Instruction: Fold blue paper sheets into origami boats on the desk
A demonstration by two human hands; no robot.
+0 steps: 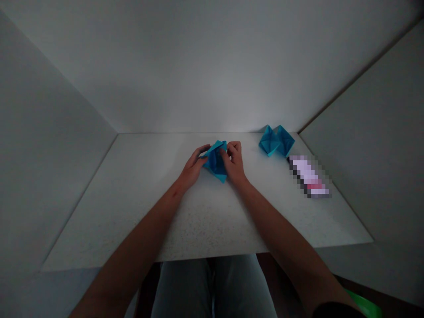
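The left hand [194, 167] and right hand [233, 161], fingers curled, grip a folded blue origami paper piece [215, 162] between them, over the speckled white surface [205, 221]; a second folded blue paper shape [276, 140] lies farther off; a blurred lilac-and-pink packet [309, 176] stays unreadable.

Free tabletop [132, 212] runs from the left edge across to the left hand [192, 168] and along the whole front edge, giving a hand room to pass. The right hand [234, 161] and the folded blue paper [215, 161] block the middle. Toward the back right corner, two touching blue paper folds [276, 140] and a blurred packet [309, 176] obstruct the way; a white back wall [212, 66] closes the far edge.
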